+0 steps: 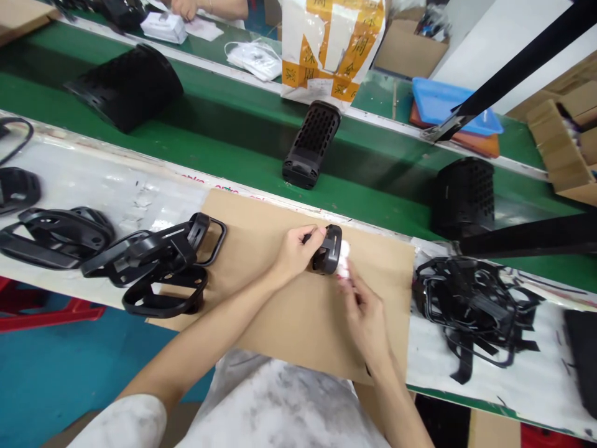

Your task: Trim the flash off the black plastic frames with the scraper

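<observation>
Above a sheet of brown cardboard (289,323), my left hand (298,249) pinches a black plastic frame (332,249) with rounded corners. My right hand (366,308) is closed on a white cloth wad (344,261), which is at the frame's right edge; whether the two touch is hard to tell. Several similar black frames (158,249) lie piled on the left, partly over the cardboard's edge. To the right is a tangled heap of thin black frames and strips (476,305).
Beyond the cardboard runs a green conveyor belt (224,143) carrying black perforated housings (312,143). A taped box (331,50) and blue trays (454,102) stand on the far side. Dark metal bars (522,239) cross at right. A co-worker's hand (186,7) shows at the top.
</observation>
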